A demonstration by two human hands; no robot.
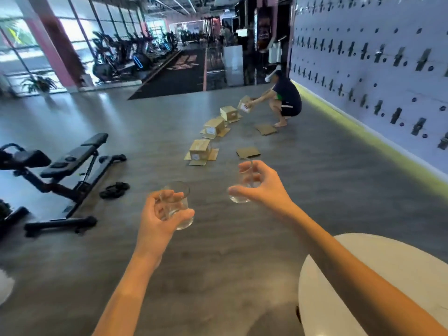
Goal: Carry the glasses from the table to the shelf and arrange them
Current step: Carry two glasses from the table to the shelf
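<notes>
My left hand (160,214) grips a clear tumbler glass (178,204) from the side, held upright over the grey floor. A second clear glass (243,190) is in my right hand (259,183), fingers wrapped around its upper half, a little farther ahead. Both arms reach forward at about waist height. The white round table (363,275) shows at the bottom right, under my right forearm. No shelf is in sight.
A black weight bench (70,170) and a pair of sandals (114,190) lie to the left. Several cardboard boxes (200,150) and flat cardboard sheets (248,152) sit ahead on the floor, where a person (283,98) squats. A pegged wall (375,69) runs along the right.
</notes>
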